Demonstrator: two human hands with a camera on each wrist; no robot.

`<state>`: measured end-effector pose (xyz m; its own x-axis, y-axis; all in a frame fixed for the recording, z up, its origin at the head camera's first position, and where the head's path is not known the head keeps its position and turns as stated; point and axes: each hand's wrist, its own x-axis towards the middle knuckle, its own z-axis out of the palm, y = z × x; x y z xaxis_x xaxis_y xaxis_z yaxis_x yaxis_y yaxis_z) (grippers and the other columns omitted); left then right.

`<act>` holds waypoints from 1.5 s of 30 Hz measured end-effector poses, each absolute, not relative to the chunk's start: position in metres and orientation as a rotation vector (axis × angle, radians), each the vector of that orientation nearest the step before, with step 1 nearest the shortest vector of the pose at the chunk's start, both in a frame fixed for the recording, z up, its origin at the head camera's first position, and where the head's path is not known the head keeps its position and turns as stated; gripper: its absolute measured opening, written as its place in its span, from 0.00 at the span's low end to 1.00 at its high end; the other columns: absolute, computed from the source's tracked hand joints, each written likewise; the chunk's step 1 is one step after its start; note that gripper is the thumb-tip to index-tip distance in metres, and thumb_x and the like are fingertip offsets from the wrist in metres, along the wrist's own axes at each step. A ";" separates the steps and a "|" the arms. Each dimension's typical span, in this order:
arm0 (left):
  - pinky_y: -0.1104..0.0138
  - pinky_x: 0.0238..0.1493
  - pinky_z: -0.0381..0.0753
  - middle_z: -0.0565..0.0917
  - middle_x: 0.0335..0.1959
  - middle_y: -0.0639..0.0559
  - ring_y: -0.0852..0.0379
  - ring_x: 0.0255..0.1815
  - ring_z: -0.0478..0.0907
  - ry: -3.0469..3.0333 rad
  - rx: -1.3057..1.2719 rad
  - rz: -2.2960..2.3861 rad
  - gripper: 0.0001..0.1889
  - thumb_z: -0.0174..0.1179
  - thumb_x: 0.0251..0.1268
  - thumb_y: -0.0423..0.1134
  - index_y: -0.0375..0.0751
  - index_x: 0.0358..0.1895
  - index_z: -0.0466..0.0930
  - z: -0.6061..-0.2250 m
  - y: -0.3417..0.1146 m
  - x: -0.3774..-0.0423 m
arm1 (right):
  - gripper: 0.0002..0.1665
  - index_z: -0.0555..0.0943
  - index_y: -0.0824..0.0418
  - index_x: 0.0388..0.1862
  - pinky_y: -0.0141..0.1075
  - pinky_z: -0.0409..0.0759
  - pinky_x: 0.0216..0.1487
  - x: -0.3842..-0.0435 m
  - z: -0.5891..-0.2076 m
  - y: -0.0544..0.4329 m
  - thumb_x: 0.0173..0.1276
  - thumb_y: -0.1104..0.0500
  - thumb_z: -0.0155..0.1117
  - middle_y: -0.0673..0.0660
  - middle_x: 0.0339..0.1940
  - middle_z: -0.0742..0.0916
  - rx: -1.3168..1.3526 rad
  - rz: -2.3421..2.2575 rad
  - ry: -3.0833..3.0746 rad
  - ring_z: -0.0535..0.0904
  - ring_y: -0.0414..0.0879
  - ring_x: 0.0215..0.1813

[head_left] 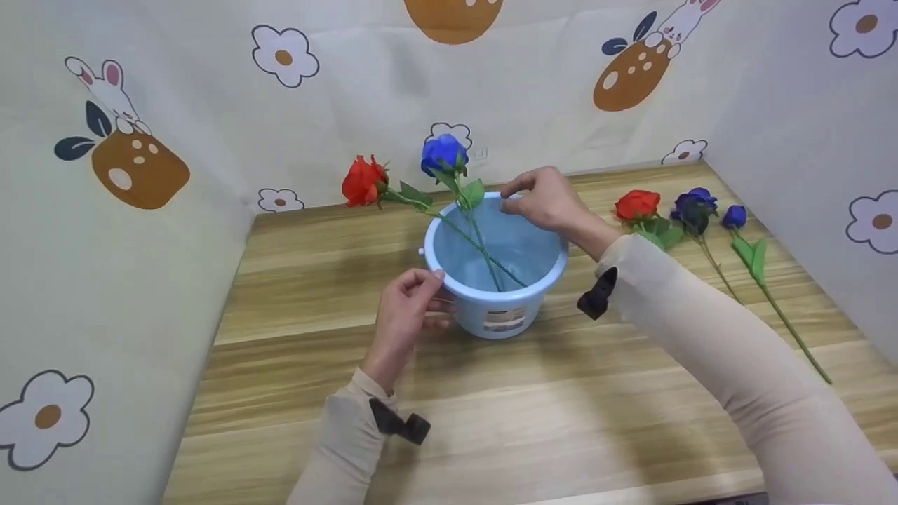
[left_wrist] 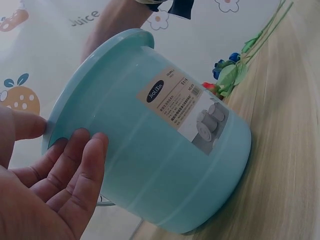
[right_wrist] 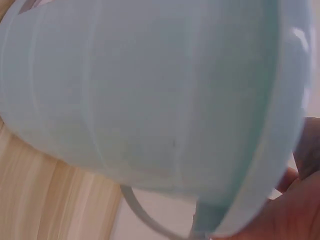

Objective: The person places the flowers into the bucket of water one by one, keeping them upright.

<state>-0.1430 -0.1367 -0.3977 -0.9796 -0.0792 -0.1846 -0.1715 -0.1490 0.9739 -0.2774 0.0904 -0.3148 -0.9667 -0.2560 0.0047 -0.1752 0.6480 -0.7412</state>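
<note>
A light blue plastic bucket (head_left: 501,315) stands upright on the wooden table, a label on its front wall. My left hand (head_left: 407,305) holds its left front rim, thumb at the edge and the other fingers against the outer wall. At the far right rim, my right hand (head_left: 547,200) pinches the edge between thumb and forefinger; the bucket wall hides part of this hand in the right wrist view. An artificial red rose (head_left: 363,182) and a blue rose (head_left: 444,156) lean out over the back left, their green stems crossing inside the bucket.
Right of the bucket lie another red rose (head_left: 637,205), a dark blue rose (head_left: 694,209) and a blue bud (head_left: 734,216) on a long stem. Patterned wall sheets (head_left: 365,91) enclose the table (head_left: 295,301). The bucket's handle (right_wrist: 145,216) hangs at its side.
</note>
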 end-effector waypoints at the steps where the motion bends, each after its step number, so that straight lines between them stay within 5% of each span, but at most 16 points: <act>1: 0.62 0.33 0.90 0.89 0.36 0.47 0.53 0.34 0.88 2.002 -0.288 2.325 0.08 0.63 0.78 0.42 0.40 0.43 0.81 -0.398 -0.137 -0.143 | 0.18 0.88 0.64 0.57 0.50 0.81 0.68 -0.278 -0.315 0.094 0.70 0.59 0.71 0.63 0.63 0.88 -0.342 -1.246 2.752 0.80 0.56 0.65; 11: 0.66 0.29 0.88 0.89 0.35 0.47 0.53 0.34 0.87 1.963 -0.305 2.353 0.08 0.63 0.78 0.41 0.40 0.42 0.81 -0.403 -0.138 -0.140 | 0.20 0.85 0.64 0.62 0.43 0.87 0.62 -0.278 -0.318 0.131 0.77 0.56 0.66 0.63 0.62 0.86 -0.191 -1.454 2.594 0.84 0.53 0.55; 23: 0.64 0.31 0.89 0.89 0.35 0.47 0.53 0.34 0.88 1.962 -0.345 2.330 0.08 0.62 0.79 0.42 0.41 0.42 0.81 -0.408 -0.138 -0.136 | 0.07 0.89 0.62 0.46 0.36 0.92 0.45 -0.276 -0.326 0.175 0.74 0.63 0.68 0.53 0.34 0.92 0.014 -1.781 2.208 0.91 0.45 0.36; 29: 0.64 0.32 0.89 0.89 0.37 0.46 0.52 0.35 0.88 1.969 -0.353 2.323 0.09 0.63 0.78 0.43 0.41 0.43 0.81 -0.407 -0.138 -0.137 | 0.08 0.91 0.56 0.37 0.37 0.92 0.43 -0.276 -0.330 0.204 0.75 0.64 0.67 0.55 0.33 0.93 0.061 -1.846 2.124 0.92 0.45 0.34; 45: 0.63 0.33 0.89 0.90 0.40 0.45 0.50 0.39 0.88 2.011 -0.352 2.272 0.09 0.63 0.79 0.44 0.41 0.45 0.81 -0.396 -0.136 -0.143 | 0.11 0.90 0.52 0.33 0.35 0.91 0.41 -0.276 -0.349 0.275 0.77 0.61 0.66 0.52 0.31 0.94 0.167 -1.726 2.184 0.93 0.44 0.34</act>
<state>-0.1435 -0.1362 -0.3956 -0.9697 -0.0867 -0.2286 -0.2164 -0.1307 0.9675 -0.2759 0.2751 -0.3486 -0.9314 -0.1234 -0.3425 0.3047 0.2506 -0.9189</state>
